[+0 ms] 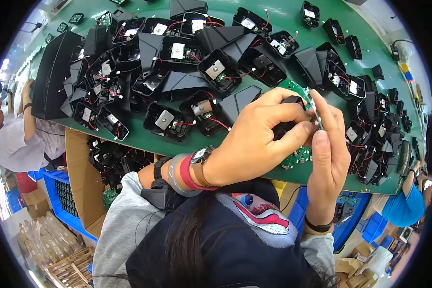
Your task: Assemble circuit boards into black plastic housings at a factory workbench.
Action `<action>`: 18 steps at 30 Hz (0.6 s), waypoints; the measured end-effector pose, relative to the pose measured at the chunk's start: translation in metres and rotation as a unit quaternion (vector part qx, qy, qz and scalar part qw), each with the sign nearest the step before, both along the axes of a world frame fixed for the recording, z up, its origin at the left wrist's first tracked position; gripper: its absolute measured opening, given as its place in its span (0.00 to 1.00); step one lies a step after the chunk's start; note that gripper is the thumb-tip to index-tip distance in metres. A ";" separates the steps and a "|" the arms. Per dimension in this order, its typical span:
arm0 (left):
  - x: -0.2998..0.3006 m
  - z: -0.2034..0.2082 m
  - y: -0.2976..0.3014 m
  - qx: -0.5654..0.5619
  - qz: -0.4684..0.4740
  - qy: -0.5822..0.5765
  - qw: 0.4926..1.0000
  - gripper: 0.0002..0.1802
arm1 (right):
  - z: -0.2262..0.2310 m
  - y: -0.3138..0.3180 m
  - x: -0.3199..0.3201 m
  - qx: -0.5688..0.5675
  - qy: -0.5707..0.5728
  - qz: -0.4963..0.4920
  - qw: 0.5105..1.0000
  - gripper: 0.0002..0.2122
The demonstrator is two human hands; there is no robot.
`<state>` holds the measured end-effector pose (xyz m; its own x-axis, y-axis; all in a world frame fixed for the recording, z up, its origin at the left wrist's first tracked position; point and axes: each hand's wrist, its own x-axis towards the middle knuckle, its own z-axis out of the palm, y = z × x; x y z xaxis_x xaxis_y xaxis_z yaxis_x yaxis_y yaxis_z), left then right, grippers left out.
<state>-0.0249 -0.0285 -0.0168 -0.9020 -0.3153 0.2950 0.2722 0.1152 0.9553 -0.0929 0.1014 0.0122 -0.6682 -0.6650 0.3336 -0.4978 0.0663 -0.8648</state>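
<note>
My left hand (pixel 257 144) is closed, with its thumb and fingers pinched round a small black plastic part (pixel 282 129) that they mostly cover. Close against it, my right hand (pixel 329 149) grips a thin circuit board (pixel 316 111) between thumb and fingers, turned nearly edge-on. The fingertips of both hands meet at the board, so any contact between board and black part is hidden. Under the hands, several loose green circuit boards (pixel 297 157) lie on the green table (pixel 216 144). Beside my left hand sits an open black housing (pixel 205 111) with a metal plate and red wires inside.
Many black housings (pixel 177 50) with wires crowd the table, more (pixel 355 134) stand right of my hands. A cardboard box (pixel 84 177) of black parts and a blue crate (pixel 62 201) stand at lower left. Other people (pixel 19 139) (pixel 403 206) work at both sides.
</note>
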 end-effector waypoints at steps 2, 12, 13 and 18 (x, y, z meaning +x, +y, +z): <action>0.000 -0.003 -0.001 -0.001 0.003 0.000 1.000 0.05 | 0.000 0.003 0.001 0.018 -0.010 0.002 1.000 0.17; 0.003 -0.005 -0.003 -0.080 -0.017 -0.017 0.997 0.12 | 0.005 0.008 0.000 -0.018 -0.084 -0.018 0.996 0.39; 0.003 -0.004 -0.002 -0.083 -0.026 -0.036 0.996 0.12 | 0.007 0.007 0.000 -0.016 -0.099 -0.031 0.994 0.40; 0.003 -0.005 0.000 -0.086 -0.034 -0.013 0.996 0.10 | 0.017 0.018 -0.012 0.026 -0.122 -0.014 0.992 0.42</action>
<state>-0.0220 -0.0281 -0.0220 -0.9274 -0.2007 0.3157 0.2605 0.2592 0.9300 -0.1050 0.1192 0.0292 -0.7430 -0.6574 0.1252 -0.2715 0.1250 -0.9543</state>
